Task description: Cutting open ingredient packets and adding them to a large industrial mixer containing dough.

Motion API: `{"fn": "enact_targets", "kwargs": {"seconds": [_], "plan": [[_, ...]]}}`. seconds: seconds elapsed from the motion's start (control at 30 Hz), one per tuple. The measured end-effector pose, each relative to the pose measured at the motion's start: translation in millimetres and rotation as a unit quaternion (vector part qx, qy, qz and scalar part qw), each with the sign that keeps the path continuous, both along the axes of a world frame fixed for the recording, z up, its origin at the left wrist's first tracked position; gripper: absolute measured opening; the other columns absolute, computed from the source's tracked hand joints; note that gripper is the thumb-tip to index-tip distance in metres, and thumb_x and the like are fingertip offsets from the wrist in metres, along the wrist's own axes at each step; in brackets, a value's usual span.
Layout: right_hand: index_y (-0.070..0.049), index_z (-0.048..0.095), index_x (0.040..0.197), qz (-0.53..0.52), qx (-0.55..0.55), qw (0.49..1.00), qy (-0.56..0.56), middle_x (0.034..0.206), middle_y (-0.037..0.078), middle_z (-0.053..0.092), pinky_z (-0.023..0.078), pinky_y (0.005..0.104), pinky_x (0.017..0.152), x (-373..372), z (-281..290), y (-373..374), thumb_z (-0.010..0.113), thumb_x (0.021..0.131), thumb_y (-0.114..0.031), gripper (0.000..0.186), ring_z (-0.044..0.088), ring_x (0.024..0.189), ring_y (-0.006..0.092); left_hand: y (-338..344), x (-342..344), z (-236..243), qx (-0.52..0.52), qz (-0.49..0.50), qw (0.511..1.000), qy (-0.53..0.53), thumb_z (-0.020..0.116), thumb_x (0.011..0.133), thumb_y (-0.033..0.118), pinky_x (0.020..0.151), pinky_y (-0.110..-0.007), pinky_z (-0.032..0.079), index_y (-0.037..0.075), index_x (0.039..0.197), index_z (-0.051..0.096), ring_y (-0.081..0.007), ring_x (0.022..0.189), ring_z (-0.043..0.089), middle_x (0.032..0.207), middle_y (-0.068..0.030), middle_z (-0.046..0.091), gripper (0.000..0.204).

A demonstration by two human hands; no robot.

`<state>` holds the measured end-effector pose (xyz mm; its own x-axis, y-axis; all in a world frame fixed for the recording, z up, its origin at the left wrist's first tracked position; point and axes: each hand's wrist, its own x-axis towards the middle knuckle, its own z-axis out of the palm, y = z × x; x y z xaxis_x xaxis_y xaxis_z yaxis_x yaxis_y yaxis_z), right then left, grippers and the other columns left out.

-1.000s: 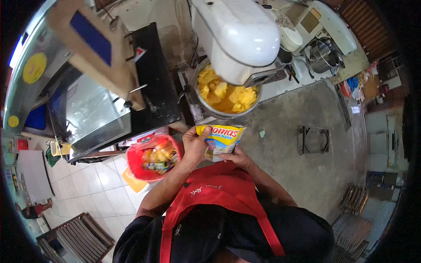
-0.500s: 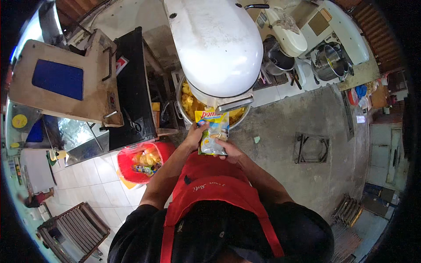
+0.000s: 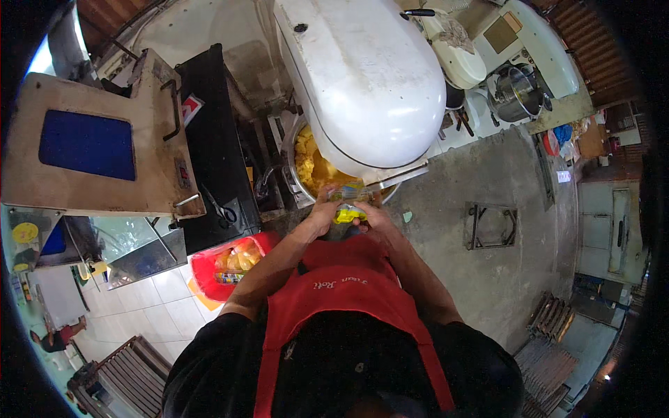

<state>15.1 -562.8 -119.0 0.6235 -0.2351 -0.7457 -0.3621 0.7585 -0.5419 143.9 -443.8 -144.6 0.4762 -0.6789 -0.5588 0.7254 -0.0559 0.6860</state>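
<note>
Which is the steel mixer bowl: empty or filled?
Filled: yellow chunks heap inside the mixer bowl under the white mixer head.

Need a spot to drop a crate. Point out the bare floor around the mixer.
Bare concrete floor lies to the person's right, between the mixer bowl and the metal frame. It is crowded to the left: black cabinet, red basket. Both hands hold a yellow packet at the bowl.
</note>
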Motion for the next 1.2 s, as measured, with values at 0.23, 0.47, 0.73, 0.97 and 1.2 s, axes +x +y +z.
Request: {"fn": "enact_targets", "kwargs": {"seconds": [0.23, 0.47, 0.73, 0.97, 1.2], "plan": [[-0.005, 0.058, 0.117, 0.037, -0.066, 0.997, -0.034, 0.085, 0.003, 0.059, 0.037, 0.0222, 0.048, 23.0, 47.3, -9.1, 0.066, 0.091, -0.02, 0.031, 0.053, 0.063, 0.0097, 3.4, 28.2, 38.6, -0.059, -0.057, 0.994, 0.074, 0.063, 0.091, 0.009, 0.089, -0.028, 0.047, -0.002, 0.117, 0.059, -0.0181, 0.095, 0.061, 0.109, -0.0067, 0.063, 0.029], [0.0, 0.06, 0.112, 0.106, -0.066, 0.992, -0.026, 0.086, 0.005, 0.061, 0.04, 0.0238, 0.053, 28.0, 41.8, -26.3, 0.067, 0.091, -0.022, 0.031, 0.054, 0.065, 0.0097, 13.8, 39.2, 50.6, -0.034, -0.115, 0.981, -0.153, 0.075, 0.084, 0.012, 0.084, -0.028, 0.049, -0.004, 0.117, 0.061, -0.0133, 0.095, 0.061, 0.101, -0.006, 0.068, 0.039], [0.001, 0.061, 0.102, 0.238, -0.575, 0.78, -0.063, 0.066, 0.008, 0.067, 0.052, 0.0303, 0.05, 24.1, 18.3, -42.7, 0.058, 0.094, -0.023, 0.026, 0.065, 0.052, 0.0156, 5.8, 29.0, 40.1, 0.073, -0.07, 0.962, -0.253, 0.073, 0.085, 0.008, 0.07, -0.024, 0.053, -0.002, 0.109, 0.068, -0.0099, 0.076, 0.063, 0.092, -0.0067, 0.07, 0.026], [-0.001, 0.062, 0.102, 0.238, -0.538, 0.808, -0.004, 0.066, 0.008, 0.068, 0.056, 0.0362, 0.061, 22.0, 0.0, -46.6, 0.054, 0.092, -0.019, 0.022, 0.069, 0.059, 0.0186, 6.0, 34.4, 31.1, 0.1, -0.05, 0.97, -0.217, 0.056, 0.087, -0.004, 0.06, -0.027, 0.056, -0.001, 0.106, 0.068, -0.0131, 0.071, 0.066, 0.093, -0.0095, 0.069, 0.022], [0.001, 0.064, 0.094, 0.151, -0.461, 0.873, -0.047, 0.077, 0.011, 0.071, 0.057, 0.035, 0.071, 8.8, -35.1, -39.4, 0.053, 0.096, -0.023, 0.027, 0.071, 0.067, 0.0184, 5.9, 21.9, 35.4, 0.086, -0.027, 0.958, -0.273, 0.047, 0.086, -0.006, 0.068, -0.031, 0.057, -0.004, 0.095, 0.068, -0.0188, 0.079, 0.067, 0.095, -0.0112, 0.069, 0.023]]}}
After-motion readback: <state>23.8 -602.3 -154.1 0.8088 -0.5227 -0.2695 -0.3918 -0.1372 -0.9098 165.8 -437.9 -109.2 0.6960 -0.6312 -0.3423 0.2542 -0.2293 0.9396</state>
